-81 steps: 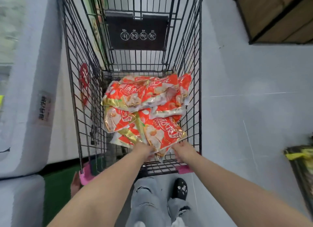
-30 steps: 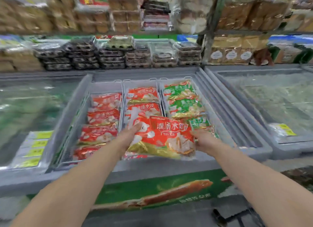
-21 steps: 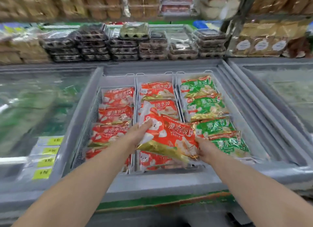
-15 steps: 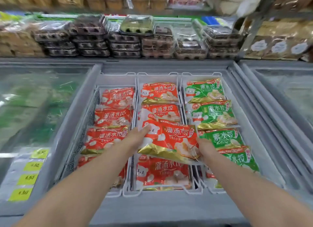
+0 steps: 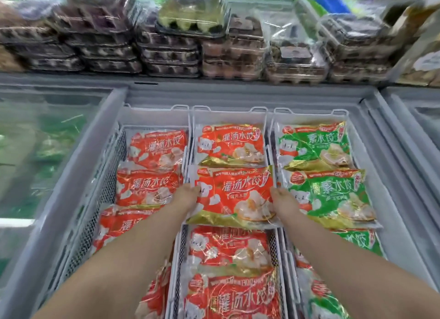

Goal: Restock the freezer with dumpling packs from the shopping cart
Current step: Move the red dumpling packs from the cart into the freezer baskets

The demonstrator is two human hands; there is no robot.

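I hold a red dumpling pack [image 5: 234,195] with a gold lower edge over the middle wire basket [image 5: 228,111] of the open chest freezer [image 5: 100,133]. My left hand [image 5: 185,197] grips its left edge and my right hand [image 5: 282,201] grips its right edge. The pack lies flat on the row of red packs, just in front of the rearmost red pack [image 5: 232,143]. More red packs [image 5: 228,249] show below it. The shopping cart is out of view.
The left basket holds red packs [image 5: 148,185] and the right basket holds green packs [image 5: 326,195]. Closed glass lids cover the freezer sections at left [image 5: 42,152] and far right [image 5: 423,118]. Stacked clear plastic trays [image 5: 171,47] line the shelf behind.
I lifted the red pack out of the cart, turned to the freezer and carried it forward and down onto the middle basket's row. The view has closed in on the freezer.
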